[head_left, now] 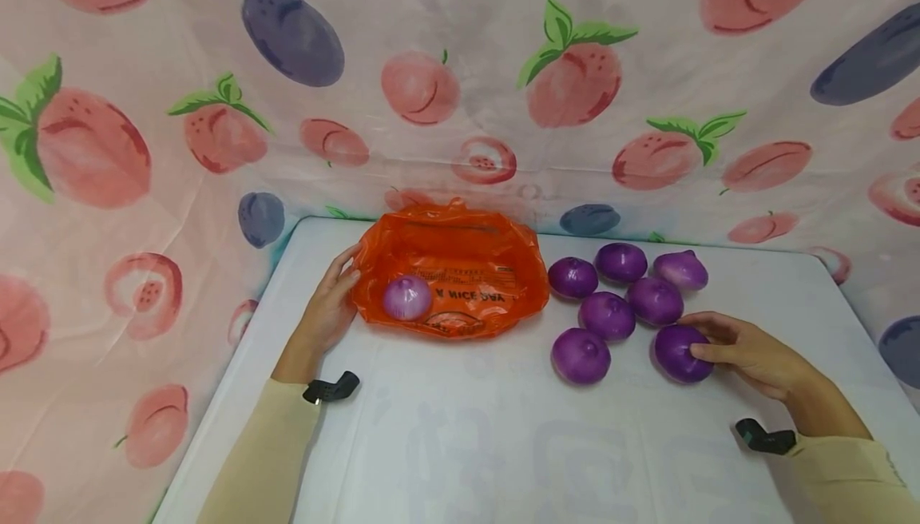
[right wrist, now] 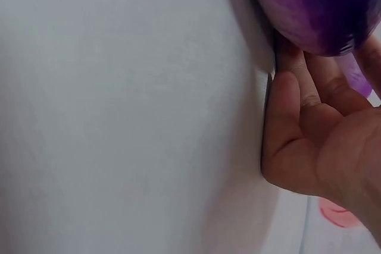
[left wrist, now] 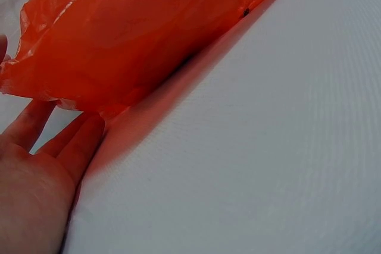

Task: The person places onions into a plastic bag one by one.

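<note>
An orange plastic bag (head_left: 460, 328) with printed lettering lies with its mouth spread wide, and a light purple onion (head_left: 406, 298) sits inside it at the left. My left hand (head_left: 332, 304) holds the bag's left edge; in the left wrist view, fingers (left wrist: 80, 144) reach under the bag film. On the right, my right hand (head_left: 751, 356) grips a glossy dark purple onion (head_left: 679, 354) from its right side, thumb in front. The right wrist view shows that onion (right wrist: 315, 4) close up, with fingers around its underside.
Several purple onions (head_left: 606, 316) lie in a loose group between the bag and my right hand. They rest on a white table (head_left: 489, 428). A fruit-patterned cloth (head_left: 503, 109) hangs behind the table's back edge and along the left side.
</note>
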Available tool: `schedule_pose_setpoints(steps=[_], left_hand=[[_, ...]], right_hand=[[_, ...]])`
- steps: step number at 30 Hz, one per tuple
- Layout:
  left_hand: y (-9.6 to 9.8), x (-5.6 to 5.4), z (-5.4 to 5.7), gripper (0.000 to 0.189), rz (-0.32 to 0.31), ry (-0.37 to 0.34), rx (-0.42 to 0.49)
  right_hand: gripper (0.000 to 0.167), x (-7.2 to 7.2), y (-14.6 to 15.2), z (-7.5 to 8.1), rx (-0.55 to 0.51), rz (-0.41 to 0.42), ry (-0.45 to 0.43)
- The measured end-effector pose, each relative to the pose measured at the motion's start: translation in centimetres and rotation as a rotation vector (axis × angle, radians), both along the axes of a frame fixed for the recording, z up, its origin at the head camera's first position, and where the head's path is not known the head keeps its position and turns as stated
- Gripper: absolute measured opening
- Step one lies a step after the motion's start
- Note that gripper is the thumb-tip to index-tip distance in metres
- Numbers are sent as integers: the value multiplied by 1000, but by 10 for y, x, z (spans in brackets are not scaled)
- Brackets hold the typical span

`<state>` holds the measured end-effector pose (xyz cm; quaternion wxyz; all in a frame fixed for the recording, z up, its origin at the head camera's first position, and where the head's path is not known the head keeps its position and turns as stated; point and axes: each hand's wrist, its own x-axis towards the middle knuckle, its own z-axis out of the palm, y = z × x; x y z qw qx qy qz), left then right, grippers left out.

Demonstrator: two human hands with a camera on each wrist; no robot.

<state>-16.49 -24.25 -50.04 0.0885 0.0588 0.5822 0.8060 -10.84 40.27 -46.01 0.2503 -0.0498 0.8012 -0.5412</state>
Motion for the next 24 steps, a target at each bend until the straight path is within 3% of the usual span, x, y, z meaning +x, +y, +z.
schedule_pose_setpoints(steps=[15, 24], left_hand=[[1, 0, 1, 50, 3, 7, -6], [1, 2, 2, 50, 0, 11, -3]], right_hand=[[42, 2, -3, -3, -47, 73, 99], [47, 3, -7, -1, 123, 123, 203]])
